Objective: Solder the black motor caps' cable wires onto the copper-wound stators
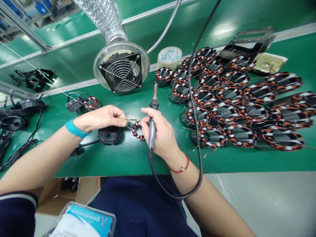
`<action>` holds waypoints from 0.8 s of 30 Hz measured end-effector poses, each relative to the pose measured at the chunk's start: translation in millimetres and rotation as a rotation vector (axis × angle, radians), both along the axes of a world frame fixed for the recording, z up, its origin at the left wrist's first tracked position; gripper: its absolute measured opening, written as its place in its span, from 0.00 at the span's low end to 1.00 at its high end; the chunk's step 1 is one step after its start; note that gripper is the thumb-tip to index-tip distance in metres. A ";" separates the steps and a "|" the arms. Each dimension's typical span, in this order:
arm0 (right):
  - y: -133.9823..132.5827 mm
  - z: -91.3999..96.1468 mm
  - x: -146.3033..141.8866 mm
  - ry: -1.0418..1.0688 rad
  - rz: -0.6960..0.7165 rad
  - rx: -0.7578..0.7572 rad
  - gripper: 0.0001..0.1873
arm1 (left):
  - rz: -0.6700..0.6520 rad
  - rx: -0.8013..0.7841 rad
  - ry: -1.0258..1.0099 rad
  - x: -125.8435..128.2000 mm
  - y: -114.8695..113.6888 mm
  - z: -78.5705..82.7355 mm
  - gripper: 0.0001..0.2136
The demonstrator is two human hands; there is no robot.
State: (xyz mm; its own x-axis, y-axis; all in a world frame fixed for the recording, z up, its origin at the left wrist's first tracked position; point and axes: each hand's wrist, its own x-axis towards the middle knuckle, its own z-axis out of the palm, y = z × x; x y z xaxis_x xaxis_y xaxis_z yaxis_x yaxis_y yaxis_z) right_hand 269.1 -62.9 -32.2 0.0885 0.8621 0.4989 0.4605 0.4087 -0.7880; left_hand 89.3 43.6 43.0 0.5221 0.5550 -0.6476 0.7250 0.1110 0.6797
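Left grip point(98, 118): pinched shut on a thin wire point(124, 120)
Right grip point(160, 135): closed around my soldering iron point(152, 130)
Between them: a copper-wound stator ring point(134, 130) on the green surface point(123, 161)

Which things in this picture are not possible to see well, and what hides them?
In the head view:
coil ring: right hand, gripping the soldering iron, hides its edge.
thin wire end in left hand: too small.
plastic case label: bottom edge cuts it off.

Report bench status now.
Left hand pinching thin yellow-tipped wire at copper-wound stator ring. Right hand gripping black-corded soldering iron. Black round plastic housing alongside.
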 end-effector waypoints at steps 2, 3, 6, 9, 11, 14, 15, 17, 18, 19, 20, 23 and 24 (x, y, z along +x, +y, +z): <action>0.3 -0.8 0.3 0.000 -0.001 0.002 0.18 | -0.030 0.016 0.002 7.2 -3.2 -6.5 0.12; 0.3 -1.1 0.4 0.000 -0.001 -0.002 0.18 | -0.055 0.022 0.010 10.1 -4.8 -8.4 0.13; -0.3 -1.4 0.4 -0.009 0.000 -0.027 0.18 | -0.124 0.033 0.020 13.1 -7.3 -8.2 0.15; -0.7 -1.2 0.0 -0.013 0.000 -0.038 0.18 | -0.143 0.056 -0.035 8.7 -6.1 -2.6 0.14; -0.5 -1.6 -0.1 -0.012 -0.002 -0.032 0.18 | -0.174 0.077 -0.035 3.7 -4.8 2.1 0.15; -0.1 -3.1 0.8 -0.017 -0.006 -0.025 0.18 | -0.245 0.161 0.060 -8.3 -4.7 11.2 0.17; -0.1 -3.7 1.3 -0.017 -0.009 -0.026 0.19 | -0.255 0.204 0.097 -14.8 -4.9 15.0 0.17; -0.2 -4.4 2.4 -0.013 -0.016 -0.040 0.19 | -0.239 0.283 0.169 -34.0 -4.7 23.2 0.17; -0.4 -4.6 2.9 -0.012 -0.018 -0.047 0.19 | -0.211 0.304 0.210 -46.9 -3.7 26.9 0.17; -0.7 -4.7 3.2 -0.013 -0.017 -0.054 0.19 | -0.167 0.310 0.252 -61.7 -1.9 30.0 0.17; -1.2 -4.7 3.4 -0.017 -0.014 -0.062 0.19 | -0.103 0.311 0.293 -77.9 0.8 32.1 0.17; -3.2 -5.5 2.7 -0.042 0.017 -0.089 0.19 | 0.250 0.404 0.338 -126.7 14.6 30.7 0.14; -3.8 -6.1 2.1 -0.052 0.030 -0.098 0.18 | 0.416 0.489 0.299 -139.9 20.7 28.0 0.12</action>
State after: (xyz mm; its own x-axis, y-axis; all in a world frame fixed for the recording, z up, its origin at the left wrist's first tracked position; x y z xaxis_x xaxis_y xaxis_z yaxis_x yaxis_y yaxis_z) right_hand 271.1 -66.7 -38.3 0.0381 0.9088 0.4156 0.4905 0.3453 -0.8001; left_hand -50.5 64.3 71.0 0.0421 0.9336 -0.3560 0.8520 0.1525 0.5008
